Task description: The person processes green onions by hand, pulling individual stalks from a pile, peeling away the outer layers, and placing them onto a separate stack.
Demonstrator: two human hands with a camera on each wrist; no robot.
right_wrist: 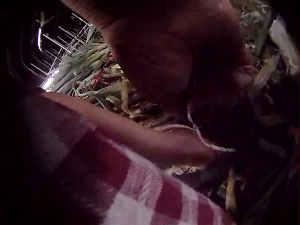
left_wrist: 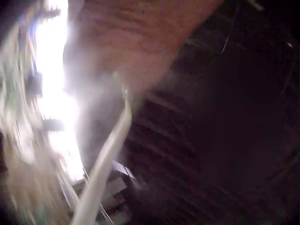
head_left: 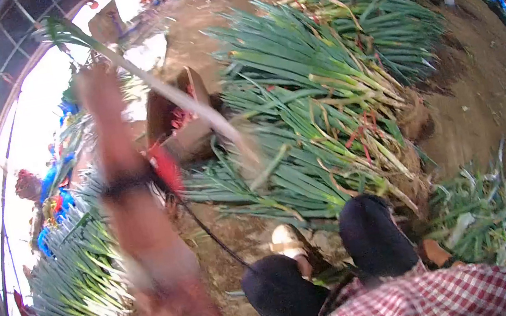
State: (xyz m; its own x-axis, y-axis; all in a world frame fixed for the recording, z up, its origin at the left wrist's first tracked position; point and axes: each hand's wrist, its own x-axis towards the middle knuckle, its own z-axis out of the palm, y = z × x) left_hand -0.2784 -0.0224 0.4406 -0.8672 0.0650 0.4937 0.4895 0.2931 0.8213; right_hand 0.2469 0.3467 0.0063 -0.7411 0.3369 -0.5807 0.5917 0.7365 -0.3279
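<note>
My left hand (head_left: 100, 92) is raised at the upper left of the head view, blurred by motion. It holds a long green onion (head_left: 175, 94), green leaves near the hand and pale stem slanting down to the right toward blurred roots. In the left wrist view the white stem (left_wrist: 101, 183) runs down from beneath the hand (left_wrist: 126, 51). My right hand (right_wrist: 173, 56) is low among leaf scraps (right_wrist: 267, 75) in the dim right wrist view. Its fingers are mostly in shadow, and I cannot tell whether they hold anything.
Large piles of green onions (head_left: 296, 53), some tied with red, lie ahead. Another pile of green onions (head_left: 84, 294) lies at the left. A cardboard box (head_left: 189, 144) with red pieces stands between them. Peeled leaves (head_left: 484, 215) heap beside the right knee (head_left: 372, 232).
</note>
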